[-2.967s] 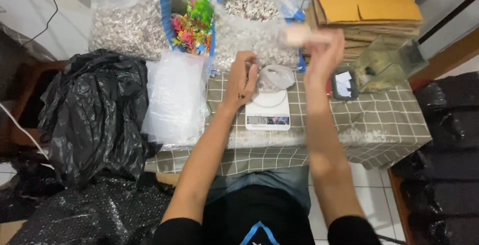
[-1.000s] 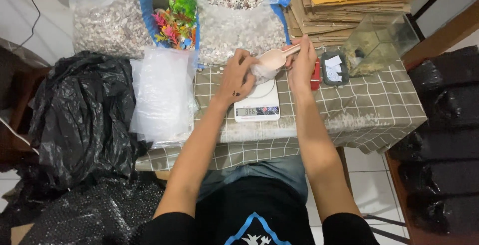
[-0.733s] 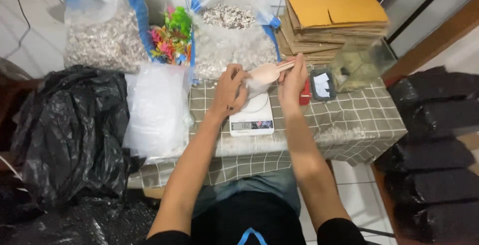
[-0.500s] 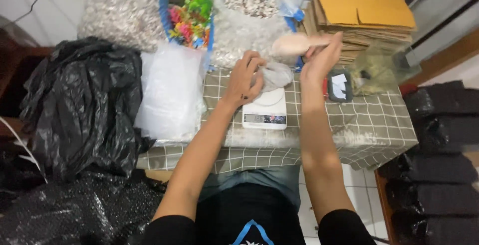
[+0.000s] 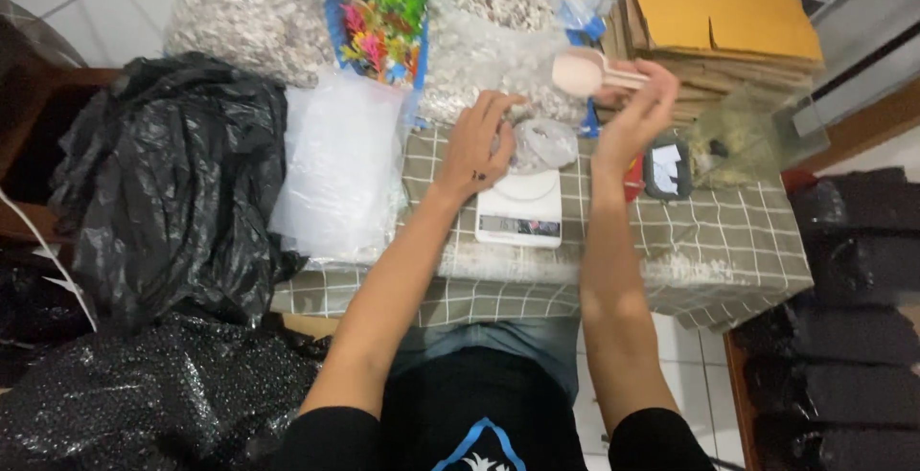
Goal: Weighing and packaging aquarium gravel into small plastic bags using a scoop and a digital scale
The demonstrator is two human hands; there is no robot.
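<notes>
Above the white scale [image 5: 518,207], my left hand [image 5: 476,140] is pinching open the small clear bag [image 5: 542,142] resting there, while my right hand [image 5: 634,112], clamped on a pale scoop [image 5: 586,72], is lifting it just beside the bag's mouth.

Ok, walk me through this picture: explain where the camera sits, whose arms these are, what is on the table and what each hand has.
There is no machine here. The one camera is worn on a person's head and looks down, so both bare arms are that person's own. The right hand holds a pale plastic scoop, raised above the table. The left hand grips the top of a small clear bag that stands on a white kitchen scale. The scale rests on a checked tablecloth. Behind it stand big clear sacks of pale gravel-like bits, with colourful plastic pieces between them. To the left lies a stack of empty clear bags, to the right flat cardboard. Black plastic bags are piled at the left.
</notes>
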